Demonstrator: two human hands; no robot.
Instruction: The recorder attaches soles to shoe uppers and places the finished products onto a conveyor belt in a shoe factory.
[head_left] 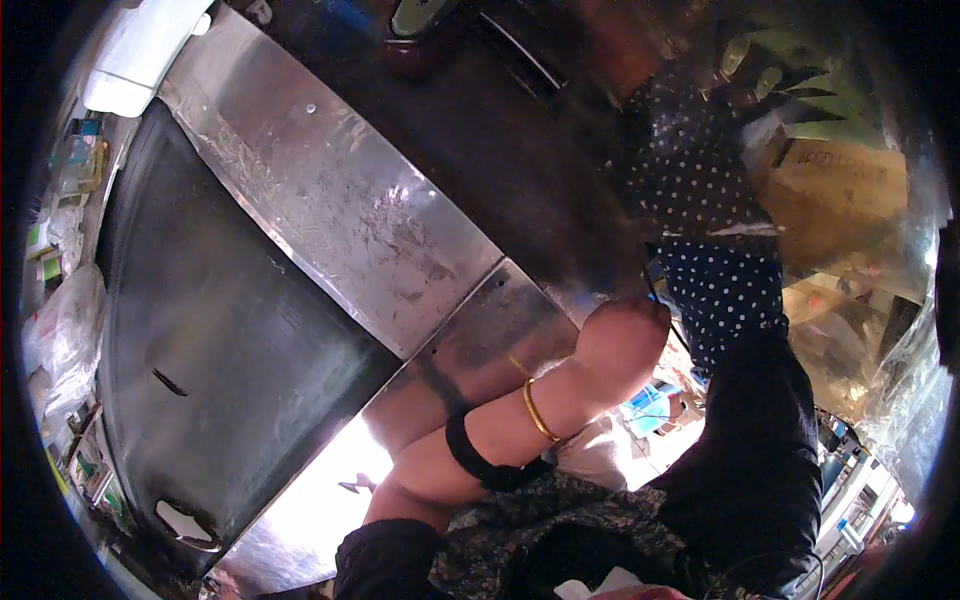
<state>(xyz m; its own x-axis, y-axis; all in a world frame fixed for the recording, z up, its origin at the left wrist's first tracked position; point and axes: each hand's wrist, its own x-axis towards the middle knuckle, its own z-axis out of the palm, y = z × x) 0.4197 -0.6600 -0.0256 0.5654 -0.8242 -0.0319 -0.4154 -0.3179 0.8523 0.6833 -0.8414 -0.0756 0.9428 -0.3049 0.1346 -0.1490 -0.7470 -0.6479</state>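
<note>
My left hand [622, 345] is closed in a fist, its back toward me. A thin dark rod [651, 274] runs along the fingers and sticks out beyond the fist, which appears to grip it. A gold bangle [540, 410] and a black band [466, 452] circle that forearm. Beside it, a shiny steel panel [470, 330] mirrors the arm. My right arm reaches forward in a black sleeve with a white-dotted navy cuff [722, 295]. Past the cuff, dark and dotted shapes blend together, so my right hand and its fingers cannot be made out.
A long steel strip [320, 170] borders a dark curved panel [230, 310] on the left. Dark machinery [480, 140] fills the far middle. On the right stand a cardboard box [840, 190] and clear plastic wrapping [885, 400]. Bagged goods [65, 330] line the left edge.
</note>
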